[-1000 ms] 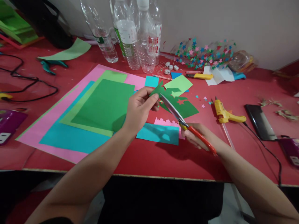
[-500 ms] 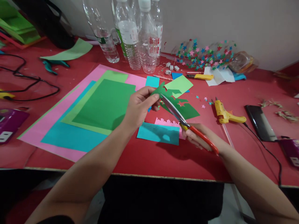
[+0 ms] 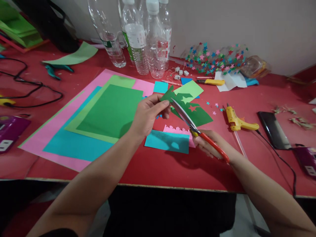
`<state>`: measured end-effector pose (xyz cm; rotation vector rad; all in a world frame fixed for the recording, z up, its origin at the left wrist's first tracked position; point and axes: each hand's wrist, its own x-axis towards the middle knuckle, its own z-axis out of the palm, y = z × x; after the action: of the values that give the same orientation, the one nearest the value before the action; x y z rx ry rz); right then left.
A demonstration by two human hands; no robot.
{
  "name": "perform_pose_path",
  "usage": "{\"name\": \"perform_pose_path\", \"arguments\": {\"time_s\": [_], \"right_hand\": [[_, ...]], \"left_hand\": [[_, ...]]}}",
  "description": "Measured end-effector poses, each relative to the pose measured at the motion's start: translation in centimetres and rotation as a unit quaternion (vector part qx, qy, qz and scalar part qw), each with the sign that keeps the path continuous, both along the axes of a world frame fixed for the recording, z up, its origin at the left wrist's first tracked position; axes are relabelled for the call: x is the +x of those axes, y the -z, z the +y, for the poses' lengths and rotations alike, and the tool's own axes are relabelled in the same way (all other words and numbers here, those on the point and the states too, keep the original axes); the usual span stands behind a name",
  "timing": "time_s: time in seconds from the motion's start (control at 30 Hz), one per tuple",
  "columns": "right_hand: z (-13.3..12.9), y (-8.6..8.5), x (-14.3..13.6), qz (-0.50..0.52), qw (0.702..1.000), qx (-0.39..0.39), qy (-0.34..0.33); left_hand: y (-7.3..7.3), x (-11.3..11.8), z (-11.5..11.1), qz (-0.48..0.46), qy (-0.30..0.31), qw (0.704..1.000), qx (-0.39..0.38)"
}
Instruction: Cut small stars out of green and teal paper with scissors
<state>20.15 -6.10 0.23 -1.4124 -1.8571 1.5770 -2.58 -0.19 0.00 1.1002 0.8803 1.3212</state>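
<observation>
My left hand [image 3: 150, 113] pinches a small piece of dark green paper [image 3: 168, 94] between thumb and fingers. My right hand [image 3: 209, 143] is wrapped round the red handle of the scissors [image 3: 213, 146]. The blades point up and left, with their tips at the edge of the held green piece. Behind the blades on the table lies a dark green sheet [image 3: 201, 115] with a star-shaped hole. Under the hands are a blue paper strip [image 3: 165, 141] and a pink piece with a jagged edge [image 3: 176, 129].
Stacked coloured sheets [image 3: 111, 112] lie left. Plastic bottles [image 3: 140, 49] stand at the back beside a clear star-covered bottle [image 3: 217, 59]. A yellow cutter [image 3: 214, 82], a glue gun [image 3: 238, 120] with its cord, small stars [image 3: 214, 113] and a phone [image 3: 274, 131] are at the right.
The cut green sheet now lies lower, apart from the piece in my left hand, and its star-shaped hole shows more fully. Both hands have barely moved.
</observation>
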Motion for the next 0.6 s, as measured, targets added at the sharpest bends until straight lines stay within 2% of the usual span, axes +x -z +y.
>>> {"name": "perform_pose_path", "arguments": {"time_s": [0.3, 0.6], "right_hand": [[0.08, 0.12, -0.08, -0.004, 1.000, -0.010, 0.008], [0.21, -0.03, 0.45, -0.007, 0.999, 0.004, -0.047]], "left_hand": [[-0.17, 0.16, -0.20, -0.010, -0.023, 1.000, 0.005], [-0.51, -0.25, -0.23, 0.063, -0.032, 0.997, 0.023]]}}
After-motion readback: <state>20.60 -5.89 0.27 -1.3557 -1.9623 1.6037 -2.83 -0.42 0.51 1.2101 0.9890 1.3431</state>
